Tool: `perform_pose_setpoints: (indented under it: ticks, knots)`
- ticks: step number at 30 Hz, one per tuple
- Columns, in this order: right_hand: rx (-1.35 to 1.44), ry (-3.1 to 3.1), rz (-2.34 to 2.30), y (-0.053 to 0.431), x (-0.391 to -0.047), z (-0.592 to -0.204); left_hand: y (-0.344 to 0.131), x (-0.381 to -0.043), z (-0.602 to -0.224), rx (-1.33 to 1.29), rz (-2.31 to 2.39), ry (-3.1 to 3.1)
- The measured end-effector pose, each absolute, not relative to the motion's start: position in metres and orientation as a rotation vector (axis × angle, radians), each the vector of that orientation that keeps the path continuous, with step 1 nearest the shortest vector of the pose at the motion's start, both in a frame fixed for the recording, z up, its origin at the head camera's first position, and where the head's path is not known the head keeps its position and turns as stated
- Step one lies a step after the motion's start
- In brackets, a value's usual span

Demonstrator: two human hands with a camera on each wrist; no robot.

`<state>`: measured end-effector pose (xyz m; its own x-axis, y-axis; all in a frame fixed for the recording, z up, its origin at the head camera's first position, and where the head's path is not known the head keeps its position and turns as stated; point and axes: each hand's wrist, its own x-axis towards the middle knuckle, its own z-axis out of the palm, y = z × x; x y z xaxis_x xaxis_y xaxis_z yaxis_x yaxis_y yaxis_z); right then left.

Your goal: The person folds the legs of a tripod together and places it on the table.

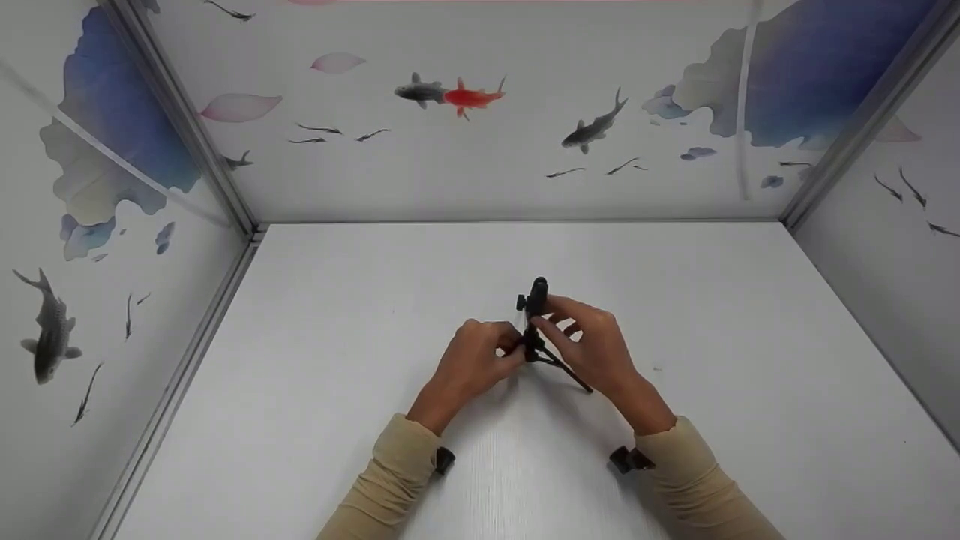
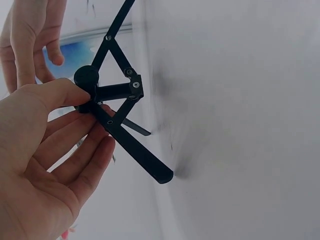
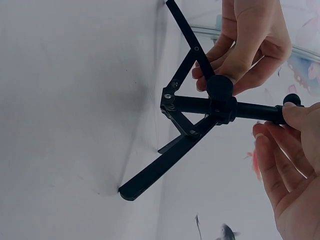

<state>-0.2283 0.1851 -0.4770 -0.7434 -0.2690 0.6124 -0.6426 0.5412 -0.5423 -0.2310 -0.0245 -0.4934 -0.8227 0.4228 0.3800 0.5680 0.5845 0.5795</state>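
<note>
A small black tripod (image 1: 559, 364) stands on the white table with its legs spread. The left hand (image 1: 474, 360) pinches its hub between thumb and fingers, beside a large round knob (image 2: 86, 76). Higher up, the right hand (image 1: 592, 341) grips the tripod's upper end, its thumb by a smaller knob (image 3: 292, 99). Between the two hands the slim centre column (image 3: 257, 111) shows. Hinged braces (image 3: 185, 122) join the legs to the lower column. One leg (image 2: 145, 155) reaches down to the tabletop, its flat foot close to the surface.
White panels printed with fish (image 1: 589, 131) and blue leaf shapes (image 1: 817, 71) wall the table (image 1: 337, 300) at the back and sides. Metal frame bars (image 1: 184, 127) run along the corners. A small black device (image 1: 445, 460) sits at the left cuff, another (image 1: 621, 459) at the right.
</note>
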Motion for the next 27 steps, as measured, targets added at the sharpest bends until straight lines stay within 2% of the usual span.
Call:
perform_pose_setpoints:
  ticks: [27]
  knots:
    - [0.747,-2.322,1.093,0.1858,-0.2279,-0.4747,-0.0237,-0.2311,-0.4917,-0.824,-1.078,-2.559]
